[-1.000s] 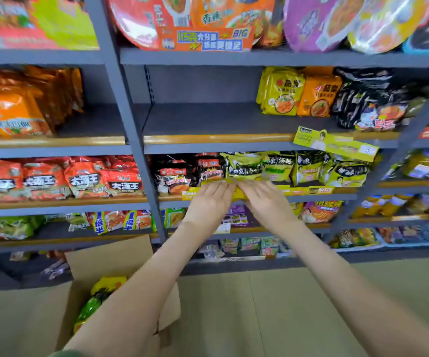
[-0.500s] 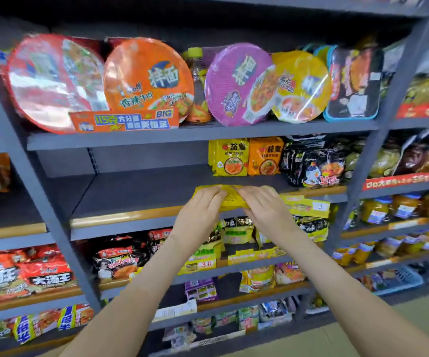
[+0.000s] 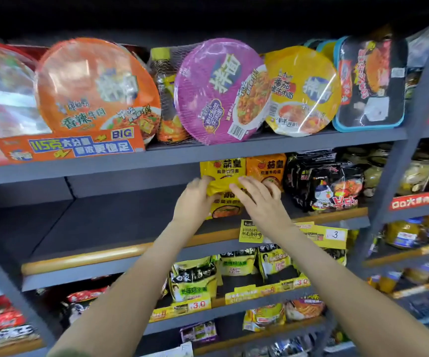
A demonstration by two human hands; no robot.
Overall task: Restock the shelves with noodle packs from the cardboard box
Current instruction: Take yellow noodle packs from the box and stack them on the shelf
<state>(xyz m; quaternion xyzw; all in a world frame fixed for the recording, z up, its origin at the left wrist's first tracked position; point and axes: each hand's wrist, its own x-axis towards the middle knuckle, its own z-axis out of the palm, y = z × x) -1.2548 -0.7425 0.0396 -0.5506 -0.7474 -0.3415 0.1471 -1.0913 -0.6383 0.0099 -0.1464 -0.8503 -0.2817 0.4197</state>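
A yellow noodle pack (image 3: 225, 203) stands on the grey middle shelf (image 3: 120, 222), in front of another yellow pack (image 3: 222, 167) and an orange pack (image 3: 267, 167). My left hand (image 3: 195, 202) grips the pack's upper left edge. My right hand (image 3: 257, 202) lies over its upper right part, fingers curled on it. The cardboard box is out of view.
Large noodle bowls (image 3: 218, 91) line the shelf above. Black noodle packs (image 3: 329, 186) stand right of the yellow ones. The left part of the middle shelf is bare. Green-yellow packs (image 3: 195, 282) and price tags (image 3: 319, 234) sit below. A grey upright (image 3: 409, 135) rises at right.
Both hands rose with the yellow pack from the lower shelf level and pushed it onto the middle shelf. The view tilted upward, so the cardboard box left the frame.
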